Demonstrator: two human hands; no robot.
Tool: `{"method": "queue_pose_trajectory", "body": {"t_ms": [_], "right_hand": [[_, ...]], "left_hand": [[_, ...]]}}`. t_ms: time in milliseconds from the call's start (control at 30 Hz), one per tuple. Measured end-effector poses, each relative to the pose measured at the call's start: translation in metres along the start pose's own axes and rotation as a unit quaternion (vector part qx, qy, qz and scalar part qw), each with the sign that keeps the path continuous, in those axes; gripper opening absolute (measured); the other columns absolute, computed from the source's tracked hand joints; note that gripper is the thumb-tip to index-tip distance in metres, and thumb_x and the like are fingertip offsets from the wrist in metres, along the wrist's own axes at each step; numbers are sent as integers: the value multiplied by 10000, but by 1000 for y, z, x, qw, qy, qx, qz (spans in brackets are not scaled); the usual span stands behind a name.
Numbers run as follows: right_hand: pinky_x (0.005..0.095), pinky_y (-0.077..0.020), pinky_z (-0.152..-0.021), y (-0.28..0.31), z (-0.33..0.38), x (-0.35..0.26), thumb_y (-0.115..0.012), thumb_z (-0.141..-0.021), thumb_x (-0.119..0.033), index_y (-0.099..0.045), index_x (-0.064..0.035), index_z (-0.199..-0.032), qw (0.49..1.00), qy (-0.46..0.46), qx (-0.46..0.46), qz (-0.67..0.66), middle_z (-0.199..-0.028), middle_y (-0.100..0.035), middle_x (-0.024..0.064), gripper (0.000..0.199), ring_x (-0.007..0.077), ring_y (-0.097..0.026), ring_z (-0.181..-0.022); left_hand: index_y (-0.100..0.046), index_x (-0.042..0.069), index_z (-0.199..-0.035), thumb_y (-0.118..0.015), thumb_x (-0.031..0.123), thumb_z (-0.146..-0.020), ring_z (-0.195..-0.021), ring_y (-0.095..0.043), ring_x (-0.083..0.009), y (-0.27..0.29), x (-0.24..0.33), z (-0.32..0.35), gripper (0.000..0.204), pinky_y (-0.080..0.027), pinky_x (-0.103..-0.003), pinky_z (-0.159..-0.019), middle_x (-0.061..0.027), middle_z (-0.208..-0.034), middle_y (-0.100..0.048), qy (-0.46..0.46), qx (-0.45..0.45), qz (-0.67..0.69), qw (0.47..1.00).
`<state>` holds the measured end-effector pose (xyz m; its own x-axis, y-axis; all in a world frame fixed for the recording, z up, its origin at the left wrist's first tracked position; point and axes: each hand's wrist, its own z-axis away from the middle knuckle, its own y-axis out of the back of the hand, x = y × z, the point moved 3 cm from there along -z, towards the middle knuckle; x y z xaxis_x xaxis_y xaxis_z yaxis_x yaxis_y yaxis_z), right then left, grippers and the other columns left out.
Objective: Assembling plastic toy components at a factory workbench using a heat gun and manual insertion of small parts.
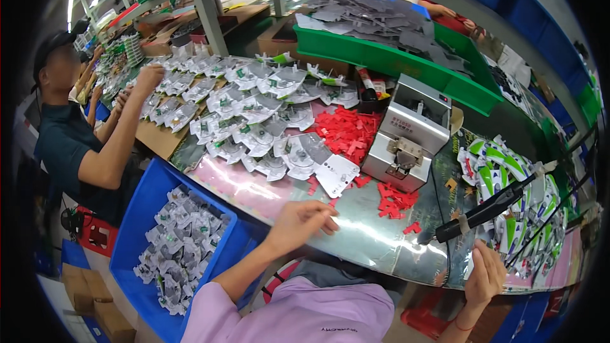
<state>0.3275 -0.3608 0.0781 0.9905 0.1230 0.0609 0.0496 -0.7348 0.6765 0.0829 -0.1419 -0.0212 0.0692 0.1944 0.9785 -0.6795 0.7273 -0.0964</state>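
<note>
My left hand (300, 223) is over the near edge of the workbench, its fingers loosely bent and a little apart, with nothing visible in them. A white, fan-shaped plastic part (337, 174) lies beyond it, beside scattered red plastic pieces (397, 198). At the bench's right front edge, my right hand (485, 274) is closed with its fingers bent together. A pale sliver shows by its fingertips, too small to name. Just above that hand, apart from it, hangs a black electric screwdriver (486, 211), tilted, with its tip toward the bench.
A silver machine (410, 136) stands mid-bench beside a red heap (346, 132). Rows of grey-white assemblies (260, 105) spread left; green-and-white housings (502, 171) pile right. A green tray (394, 60) holds grey sheets. A blue bin (127, 241) stands left, near a co-worker (82, 140).
</note>
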Motion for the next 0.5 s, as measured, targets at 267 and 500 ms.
{"method": "queue_pose_trajectory", "body": {"t_ms": [267, 500], "right_hand": [[296, -472, -505, -28, -10, -18, -583, -591, 84, -629, 13, -872, 998, -29, -32, -45, -859, -626, 158, 293, 264, -602, -621], [279, -464, -506, -34, -4, -23, -597, -571, 66, -640, -7, -864, 996, -49, -42, -54, -864, -627, 127, 305, 239, -596, -621]], "left_hand": [[-616, 68, -824, -608, 27, -694, -656, -572, -252, 45, 19, -3, 137, -465, -328, -544, -55, -777, -578, -290, 328, -474, 764], [-618, 88, -803, -595, 21, -623, -674, -555, -205, 49, 11, -23, 193, -458, -319, -514, -29, -784, -557, -313, 285, -608, 671]]}}
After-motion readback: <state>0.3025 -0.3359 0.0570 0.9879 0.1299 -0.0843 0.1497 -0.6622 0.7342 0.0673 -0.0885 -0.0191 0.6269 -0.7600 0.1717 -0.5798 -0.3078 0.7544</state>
